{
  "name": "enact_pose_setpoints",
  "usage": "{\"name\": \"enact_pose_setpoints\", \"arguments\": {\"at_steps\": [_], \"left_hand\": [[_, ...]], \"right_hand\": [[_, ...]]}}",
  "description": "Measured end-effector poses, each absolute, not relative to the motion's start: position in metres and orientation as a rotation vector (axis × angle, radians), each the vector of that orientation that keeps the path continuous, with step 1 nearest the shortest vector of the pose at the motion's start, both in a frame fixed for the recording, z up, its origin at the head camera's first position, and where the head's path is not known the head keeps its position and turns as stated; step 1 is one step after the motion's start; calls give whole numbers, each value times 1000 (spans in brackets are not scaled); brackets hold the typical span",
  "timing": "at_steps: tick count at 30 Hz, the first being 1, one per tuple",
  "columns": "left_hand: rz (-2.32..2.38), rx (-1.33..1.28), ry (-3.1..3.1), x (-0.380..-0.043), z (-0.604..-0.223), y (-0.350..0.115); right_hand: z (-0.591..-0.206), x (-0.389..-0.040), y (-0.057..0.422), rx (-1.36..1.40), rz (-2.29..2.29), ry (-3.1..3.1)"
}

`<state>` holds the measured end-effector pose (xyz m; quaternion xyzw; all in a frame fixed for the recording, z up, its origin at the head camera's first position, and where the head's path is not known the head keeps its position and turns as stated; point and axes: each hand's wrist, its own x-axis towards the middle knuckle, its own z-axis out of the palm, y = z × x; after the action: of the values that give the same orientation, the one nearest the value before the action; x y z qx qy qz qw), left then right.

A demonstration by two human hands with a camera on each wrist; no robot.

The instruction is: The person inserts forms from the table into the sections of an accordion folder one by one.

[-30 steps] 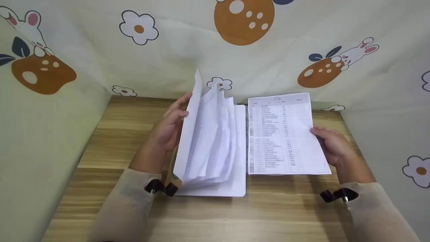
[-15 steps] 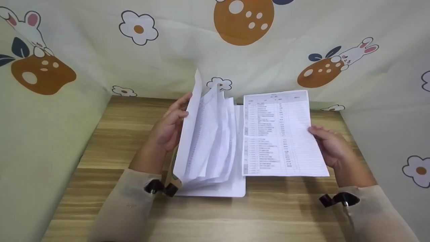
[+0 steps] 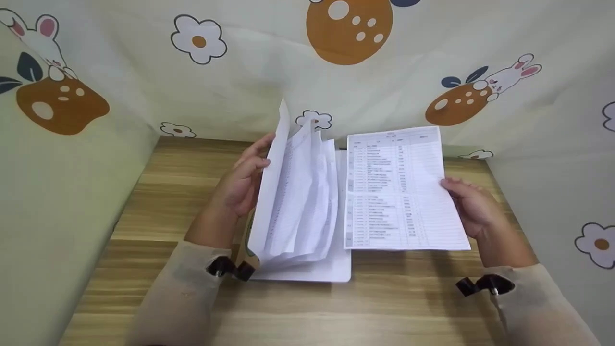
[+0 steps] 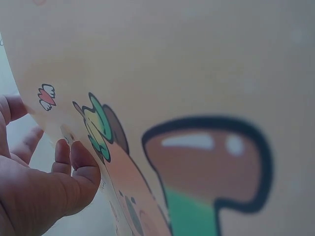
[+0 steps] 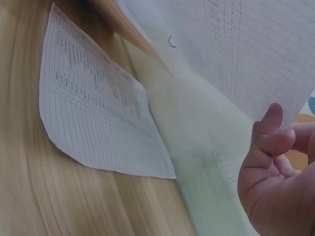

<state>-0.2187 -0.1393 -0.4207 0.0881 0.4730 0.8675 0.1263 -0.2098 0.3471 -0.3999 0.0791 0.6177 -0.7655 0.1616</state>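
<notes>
A folder stands half open on the wooden table, its white back board [image 3: 312,273] flat and its front cover [image 3: 271,187] raised. Several loose papers [image 3: 300,206] lean inside it. My left hand [image 3: 240,180] holds the cover by its outer edge; cartoon print shows on the cover's outside [image 4: 216,64] in the left wrist view. To the right, my right hand [image 3: 473,204] pinches the right edge of a printed sheet [image 3: 399,197] between thumb and fingers. The sheet is tilted up, its left edge overlapping the back board in the head view.
Beneath the held sheet, another printed sheet [image 5: 93,108] lies on the table in the right wrist view, mostly hidden from the head camera. A patterned curtain [image 3: 240,86] hangs behind the table [image 3: 384,307] and along both sides.
The sheet in my right hand has shifted left, over the edge of the folder's back board, and its top has risen slightly. My left hand and the raised cover have stayed put.
</notes>
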Motion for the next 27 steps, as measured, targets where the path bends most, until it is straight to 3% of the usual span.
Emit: {"name": "enact_pose_setpoints", "arguments": {"at_steps": [27], "left_hand": [[2530, 236, 1397, -217, -419, -139]], "right_hand": [[-405, -206, 328, 200, -2183, 1792]]}}
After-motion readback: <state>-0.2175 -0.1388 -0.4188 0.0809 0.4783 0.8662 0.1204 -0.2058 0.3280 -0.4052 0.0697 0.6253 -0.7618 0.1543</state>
